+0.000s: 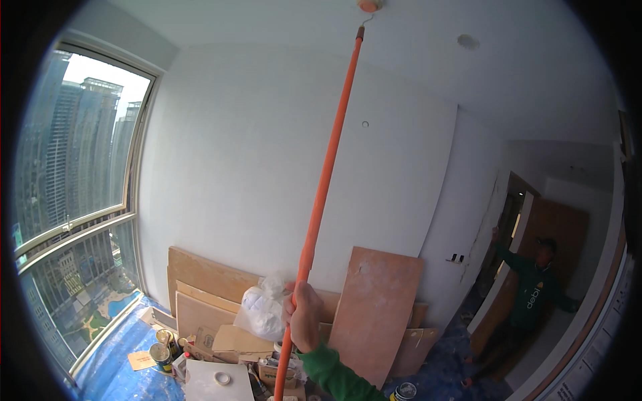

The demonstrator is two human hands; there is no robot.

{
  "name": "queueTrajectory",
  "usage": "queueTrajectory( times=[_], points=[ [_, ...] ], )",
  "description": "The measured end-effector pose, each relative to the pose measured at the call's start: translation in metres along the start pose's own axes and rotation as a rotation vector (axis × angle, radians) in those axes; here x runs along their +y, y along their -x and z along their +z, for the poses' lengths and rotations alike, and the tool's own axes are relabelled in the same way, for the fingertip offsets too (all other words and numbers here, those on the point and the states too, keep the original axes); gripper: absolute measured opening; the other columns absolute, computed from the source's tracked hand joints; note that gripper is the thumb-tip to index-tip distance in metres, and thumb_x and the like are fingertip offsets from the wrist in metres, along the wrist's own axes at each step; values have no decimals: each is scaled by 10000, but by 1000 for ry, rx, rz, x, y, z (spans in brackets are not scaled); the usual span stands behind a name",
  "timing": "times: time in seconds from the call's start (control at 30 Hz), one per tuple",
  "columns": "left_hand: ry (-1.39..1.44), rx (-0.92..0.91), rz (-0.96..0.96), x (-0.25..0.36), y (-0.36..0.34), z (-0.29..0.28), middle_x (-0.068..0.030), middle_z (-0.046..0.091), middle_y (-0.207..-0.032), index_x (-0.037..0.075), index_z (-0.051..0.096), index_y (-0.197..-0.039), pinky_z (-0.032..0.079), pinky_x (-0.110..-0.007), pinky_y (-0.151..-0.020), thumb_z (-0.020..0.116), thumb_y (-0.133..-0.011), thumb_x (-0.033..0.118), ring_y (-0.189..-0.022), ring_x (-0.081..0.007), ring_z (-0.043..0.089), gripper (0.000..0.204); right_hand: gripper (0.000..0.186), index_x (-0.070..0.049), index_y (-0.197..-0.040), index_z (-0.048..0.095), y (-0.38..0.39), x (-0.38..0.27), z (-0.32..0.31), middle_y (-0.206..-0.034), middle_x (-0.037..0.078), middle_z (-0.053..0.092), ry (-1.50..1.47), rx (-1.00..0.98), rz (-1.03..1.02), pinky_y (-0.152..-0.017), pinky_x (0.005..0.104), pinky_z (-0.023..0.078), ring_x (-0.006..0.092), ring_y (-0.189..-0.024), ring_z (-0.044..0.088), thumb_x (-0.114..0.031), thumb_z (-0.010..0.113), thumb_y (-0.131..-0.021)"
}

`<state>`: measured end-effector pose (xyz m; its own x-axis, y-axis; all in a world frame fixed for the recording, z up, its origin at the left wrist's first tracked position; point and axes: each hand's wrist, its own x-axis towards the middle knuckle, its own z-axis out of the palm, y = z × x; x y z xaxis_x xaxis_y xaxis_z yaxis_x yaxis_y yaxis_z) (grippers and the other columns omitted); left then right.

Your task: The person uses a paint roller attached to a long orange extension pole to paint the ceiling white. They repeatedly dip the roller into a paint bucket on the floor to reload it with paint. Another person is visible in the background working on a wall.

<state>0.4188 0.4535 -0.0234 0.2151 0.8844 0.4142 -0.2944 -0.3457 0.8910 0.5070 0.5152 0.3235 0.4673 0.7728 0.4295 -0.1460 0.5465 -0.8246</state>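
You face a pale wall (pixel 261 147) under a whitish ceiling (pixel 414 47), with a tall window (pixel 83 147) at left, blue floor sheeting (pixel 120 374) below and brown boards (pixel 378 301) leaning on the wall. Your right grip (pixel 304 315) is clamped around an orange pole (pixel 328 174), long and slim, which slants up in front of the wall to an orange-toned roller (pixel 369 5) near the ceiling; I cannot tell the state of your left grip.

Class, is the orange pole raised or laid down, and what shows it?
Raised: the pole slants up through the right hand, its roller up by the ceiling.
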Motion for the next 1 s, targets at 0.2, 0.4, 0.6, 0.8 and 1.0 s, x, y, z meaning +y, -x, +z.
queueTrajectory(
  times=[0.2, 0.4, 0.6, 0.8, 1.0],
  points=[
    [79, 17, -180, -33, 5, -2, 66, 471, -605, 120, 583, -811, 307, -239, -430, 563, -977, 398, -511, -67, 430, 324, 384, -47, -979, 540, -6, 10, -4, -567, -50, 358, 47, 60, 1, -366, 221, 260, 39, -410, 323, -416, 444, -1026],
    [88, -98, -358, 49, -34, 5, 63, 445, -582, 117, 566, -768, 293, -250, -411, 533, -988, 413, -473, -67, 393, 370, 361, -34, -1005, 523, -52, -5, -4, -588, -27, 388, 73, 42, 23, -395, 241, 294, 67, -418, 334, -383, 434, -1028],
    [51, -95, -243, 123, -79, 21, 51, 422, -558, 95, 547, -737, 291, -270, -415, 470, -1008, 430, -470, -83, 383, 437, 357, -39, -1001, 517, -110, -17, 4, -587, -30, 392, 82, 52, 24, -395, 253, 287, 70, -412, 326, -391, 454, -1009],
    [64, -76, -269, 121, -128, 45, 27, 455, -548, 79, 532, -680, 311, -262, -416, 470, -1011, 418, -464, -73, 416, 477, 380, -49, -964, 490, -167, -38, 1, -587, -39, 378, 68, 38, 8, -400, 257, 284, 72, -413, 315, -424, 443, -1006],
    [177, -100, -307, 164, -166, 53, 48, 436, -549, 62, 546, -659, 292, -236, -421, 498, -993, 459, -462, -48, 397, 520, 404, -35, -951, 487, -217, -50, 10, -576, -39, 369, 90, 32, 14, -386, 258, 278, 75, -402, 309, -429, 419, -1012]
  ],
)
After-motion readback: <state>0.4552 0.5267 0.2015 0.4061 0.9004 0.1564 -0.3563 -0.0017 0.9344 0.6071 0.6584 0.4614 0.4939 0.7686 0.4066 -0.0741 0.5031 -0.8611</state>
